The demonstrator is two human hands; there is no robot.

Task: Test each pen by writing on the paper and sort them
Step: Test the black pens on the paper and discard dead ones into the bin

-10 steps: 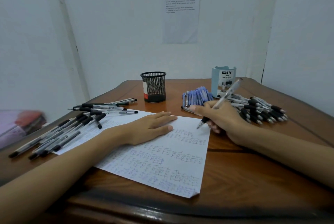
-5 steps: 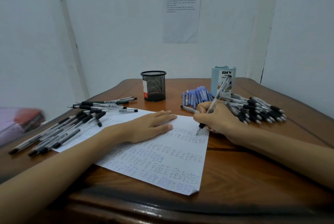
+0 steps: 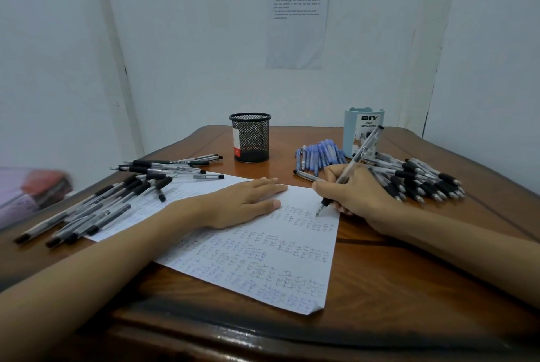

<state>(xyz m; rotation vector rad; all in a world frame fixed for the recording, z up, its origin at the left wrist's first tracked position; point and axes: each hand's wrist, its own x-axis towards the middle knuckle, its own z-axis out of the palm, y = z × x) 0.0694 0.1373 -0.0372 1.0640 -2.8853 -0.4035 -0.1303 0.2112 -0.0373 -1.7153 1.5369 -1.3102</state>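
Paper point(image 3: 251, 256) is pinned flat by the spread left hand point(image 3: 242, 201) against sliding; pen point(image 3: 350, 166) is gripped by the right hand point(image 3: 359, 195), tip on the paper for testing.

The bold black letters "DIY" head the label on a pale blue cylindrical plastic pen holder point(image 3: 354, 131) at the upper right of the brown wooden tabletop point(image 3: 409, 274), with "DESK ORGANIZER" printed in two lines beneath. Smaller print lower on that label is too fine to read, and a clear plastic pen point(image 3: 365, 146) crosses it. A white printed notice point(image 3: 296, 28) on the wall, top centre of the frame, carries a heading and several lines of type, none legible. The red-and-white label on the black wire-mesh cup point(image 3: 251, 138), centre, cannot be read. Rows of blue and black handwritten marks fill the white sheet of paper point(image 3: 263, 259) at lower centre; no word can be made out.
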